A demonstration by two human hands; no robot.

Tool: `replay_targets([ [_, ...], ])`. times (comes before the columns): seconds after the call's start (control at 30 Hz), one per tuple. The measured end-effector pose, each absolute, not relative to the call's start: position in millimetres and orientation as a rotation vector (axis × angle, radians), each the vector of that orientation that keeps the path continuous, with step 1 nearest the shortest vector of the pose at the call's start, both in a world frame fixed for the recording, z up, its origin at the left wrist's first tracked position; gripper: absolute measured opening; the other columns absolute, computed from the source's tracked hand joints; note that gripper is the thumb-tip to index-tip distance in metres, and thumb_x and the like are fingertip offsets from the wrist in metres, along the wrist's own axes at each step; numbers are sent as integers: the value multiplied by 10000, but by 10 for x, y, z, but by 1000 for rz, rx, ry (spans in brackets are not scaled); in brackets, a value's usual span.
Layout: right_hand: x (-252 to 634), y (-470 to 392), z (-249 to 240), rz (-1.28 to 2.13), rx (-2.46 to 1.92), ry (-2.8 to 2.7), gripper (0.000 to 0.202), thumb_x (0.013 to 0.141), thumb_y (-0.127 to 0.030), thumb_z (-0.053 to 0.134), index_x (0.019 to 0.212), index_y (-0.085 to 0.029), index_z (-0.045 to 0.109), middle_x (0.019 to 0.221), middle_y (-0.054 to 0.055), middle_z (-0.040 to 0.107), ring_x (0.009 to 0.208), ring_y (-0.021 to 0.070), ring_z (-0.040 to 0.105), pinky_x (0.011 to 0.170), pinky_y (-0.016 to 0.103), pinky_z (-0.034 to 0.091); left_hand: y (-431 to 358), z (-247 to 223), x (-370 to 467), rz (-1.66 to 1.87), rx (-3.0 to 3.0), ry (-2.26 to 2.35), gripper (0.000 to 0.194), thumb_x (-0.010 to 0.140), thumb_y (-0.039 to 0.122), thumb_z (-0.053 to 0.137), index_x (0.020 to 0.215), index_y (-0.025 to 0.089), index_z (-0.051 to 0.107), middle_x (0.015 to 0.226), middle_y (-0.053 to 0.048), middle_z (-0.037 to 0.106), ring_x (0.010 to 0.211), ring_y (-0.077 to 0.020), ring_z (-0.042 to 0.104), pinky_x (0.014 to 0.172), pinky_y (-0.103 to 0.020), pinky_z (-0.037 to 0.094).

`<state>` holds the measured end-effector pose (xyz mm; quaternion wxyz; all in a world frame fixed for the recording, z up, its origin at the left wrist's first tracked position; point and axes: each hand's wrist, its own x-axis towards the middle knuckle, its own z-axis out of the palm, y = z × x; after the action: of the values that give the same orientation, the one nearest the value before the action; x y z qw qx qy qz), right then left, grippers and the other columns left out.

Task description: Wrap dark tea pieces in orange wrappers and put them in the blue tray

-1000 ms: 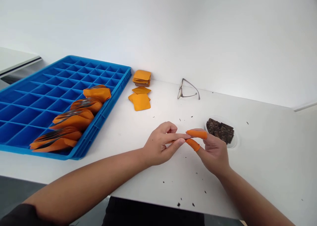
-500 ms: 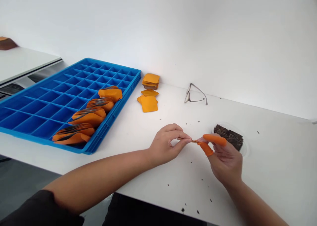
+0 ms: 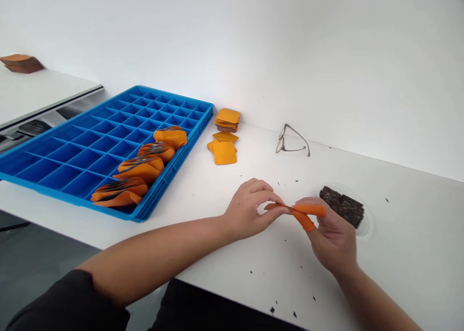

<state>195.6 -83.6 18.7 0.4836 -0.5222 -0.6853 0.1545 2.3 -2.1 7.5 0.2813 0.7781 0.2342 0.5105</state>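
Note:
Between my two hands is a thin, flat orange paper packet [image 3: 275, 207], seen nearly edge-on just above the white table. My left hand [image 3: 243, 210] pinches its left part between thumb and fingers. On its right end, my right hand [image 3: 333, 239] closes with thumb and forefinger, both covered by orange finger cots. The fingers hide part of the packet, and whether it contains anything does not show. Just behind my right hand, dark brown pressed pieces [image 3: 342, 208] lie on a clear round dish [image 3: 369, 227].
A blue compartment tray [image 3: 177, 164] stands at left, with bunches of orange packets [image 3: 142, 169] along its right side. Beyond my hands are stacked orange packets [image 3: 227, 116], loose ones [image 3: 225, 153] and eyeglasses [image 3: 308, 148]. Dark crumbs dot the table. Another orange stack [image 3: 22, 64] sits far left.
The packet has tilted, so more of its orange face shows between my fingers. My right thumb and forefinger have come closer together. The whole view has shifted slightly.

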Motion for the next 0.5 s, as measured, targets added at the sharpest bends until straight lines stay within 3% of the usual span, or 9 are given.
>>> replay_targets([
  [0.27,1983,-840,132,552,-1240,-1703,269,962,-163,602,1178,-297,689,1118,59,715,1014,188,686,847,345,595,-4,80,13,1425,2146,544,137,933,288,707,845,183,721,761,-9,660,759,-140,613,743,-321,468],
  [0.5,1953,-789,202,316,-1161,-1859,329,925,-97,641,1164,-303,736,1055,45,741,1013,189,679,854,349,588,-42,104,-7,1471,2087,593,338,963,439,659,745,181,672,795,-27,683,747,-139,612,753,-332,459],
])
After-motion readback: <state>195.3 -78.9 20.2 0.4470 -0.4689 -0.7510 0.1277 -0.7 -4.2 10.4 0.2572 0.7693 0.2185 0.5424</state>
